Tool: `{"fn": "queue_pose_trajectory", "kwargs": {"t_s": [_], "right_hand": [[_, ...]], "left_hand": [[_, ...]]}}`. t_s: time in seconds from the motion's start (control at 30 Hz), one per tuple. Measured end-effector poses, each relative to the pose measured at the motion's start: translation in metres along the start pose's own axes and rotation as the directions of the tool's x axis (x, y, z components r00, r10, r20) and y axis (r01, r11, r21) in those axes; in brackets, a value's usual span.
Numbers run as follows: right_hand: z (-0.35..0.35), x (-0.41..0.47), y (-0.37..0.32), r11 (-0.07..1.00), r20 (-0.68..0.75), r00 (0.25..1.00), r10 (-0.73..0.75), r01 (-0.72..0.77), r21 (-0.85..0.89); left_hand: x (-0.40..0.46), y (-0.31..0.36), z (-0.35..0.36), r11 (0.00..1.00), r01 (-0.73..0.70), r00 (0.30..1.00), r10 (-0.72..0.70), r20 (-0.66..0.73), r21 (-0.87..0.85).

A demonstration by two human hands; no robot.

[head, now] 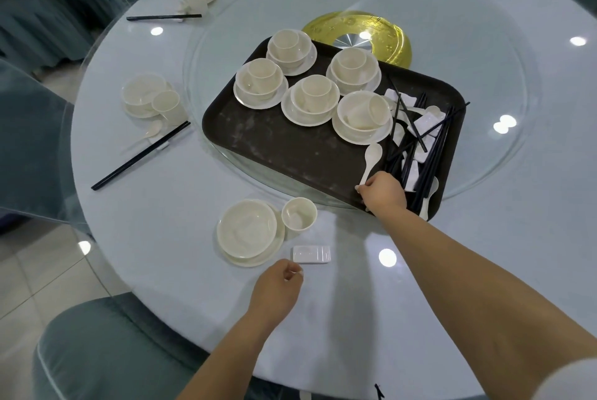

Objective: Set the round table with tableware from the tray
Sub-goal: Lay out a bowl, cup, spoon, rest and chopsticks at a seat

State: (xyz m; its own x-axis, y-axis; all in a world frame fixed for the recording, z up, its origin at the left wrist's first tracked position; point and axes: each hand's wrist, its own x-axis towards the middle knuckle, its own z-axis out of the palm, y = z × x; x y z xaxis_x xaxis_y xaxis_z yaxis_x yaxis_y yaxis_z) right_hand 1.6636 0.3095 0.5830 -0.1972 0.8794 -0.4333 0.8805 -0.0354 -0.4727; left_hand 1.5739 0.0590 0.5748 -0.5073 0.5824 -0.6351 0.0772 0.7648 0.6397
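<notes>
Two places are looking laid, third in progress | head view: I'm seeing right hand [382, 191] pinching spoon [370, 163] on tray [284, 154]; left hand [277, 289] hanging loosely curled, holding nothing, near rest [311, 253] on table [161, 205] | five stacked sets [310, 99], chopsticks [429, 154] are waiting.

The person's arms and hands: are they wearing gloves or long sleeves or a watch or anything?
No gloves. Both the left hand and the right hand are bare, and so are both forearms. No watch, ring or bracelet shows on either wrist. The only clothing in view is the edge of a short white sleeve high on the right arm, at the bottom corner of the picture.
</notes>
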Motion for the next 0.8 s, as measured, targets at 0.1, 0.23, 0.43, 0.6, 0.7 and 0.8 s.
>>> {"fn": "queue_pose_trajectory", "kwargs": {"t_s": [0.1, 0.23, 0.43, 0.6, 0.7, 0.8], "right_hand": [[0.000, -0.006, 0.003, 0.995, -0.006, 1.000, -0.027, 0.027, 0.099], [-0.002, -0.030, 0.005, 0.933, -0.032, 0.999, -0.035, 0.044, 0.358], [0.015, -0.108, 0.024, 0.822, 0.056, 0.995, -0.082, 0.035, 0.568], [0.042, -0.171, 0.053, 0.794, 0.166, 0.982, -0.086, -0.033, 0.608], [0.056, -0.189, 0.064, 0.844, 0.253, 0.963, -0.096, -0.056, 0.533], [0.064, -0.194, 0.066, 0.885, 0.338, 0.932, -0.130, -0.044, 0.463]], "left_hand": [[-0.001, 0.000, -0.001, 1.000, 0.001, 1.000, 0.000, 0.015, -0.022], [-0.002, 0.004, -0.001, 0.996, -0.006, 1.000, 0.006, 0.007, -0.085], [-0.005, 0.013, 0.002, 0.978, 0.024, 0.999, -0.015, 0.044, -0.206], [-0.011, 0.025, 0.010, 0.952, 0.064, 0.992, -0.028, 0.121, -0.298], [-0.015, 0.028, 0.013, 0.949, 0.070, 0.986, -0.020, 0.164, -0.306], [-0.019, 0.025, 0.014, 0.964, 0.051, 0.988, -0.011, 0.152, -0.259]]}}
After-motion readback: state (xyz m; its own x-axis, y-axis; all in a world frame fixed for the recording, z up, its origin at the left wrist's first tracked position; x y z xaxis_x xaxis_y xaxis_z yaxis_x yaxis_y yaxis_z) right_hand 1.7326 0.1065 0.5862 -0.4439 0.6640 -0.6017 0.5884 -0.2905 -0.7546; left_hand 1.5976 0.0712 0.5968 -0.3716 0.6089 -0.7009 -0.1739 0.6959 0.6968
